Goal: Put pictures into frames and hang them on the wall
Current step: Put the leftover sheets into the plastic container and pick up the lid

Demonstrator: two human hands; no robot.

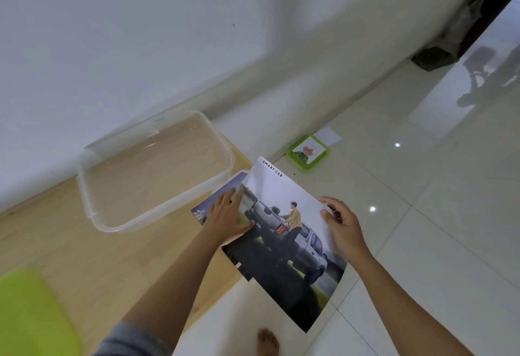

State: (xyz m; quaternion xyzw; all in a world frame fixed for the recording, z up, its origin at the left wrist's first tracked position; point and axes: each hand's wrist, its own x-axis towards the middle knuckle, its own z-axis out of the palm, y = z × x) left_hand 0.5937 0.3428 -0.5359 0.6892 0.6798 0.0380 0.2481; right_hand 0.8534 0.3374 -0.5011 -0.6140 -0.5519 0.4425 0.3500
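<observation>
A large printed picture of pickup trucks and a man, headed "SMART CAB", is held over the floor at the wooden table's right edge. My left hand grips its left edge, thumb on top. My right hand pinches its right edge. Under the left hand lie other printed sheets, partly hidden. A green picture frame with a small picture inside lies on the floor near the wall.
A clear plastic storage box stands on the low wooden table against the white wall. A lime-green cushion-like object sits at the bottom left. White paper lies behind the frame. My bare foot rests on glossy tiles.
</observation>
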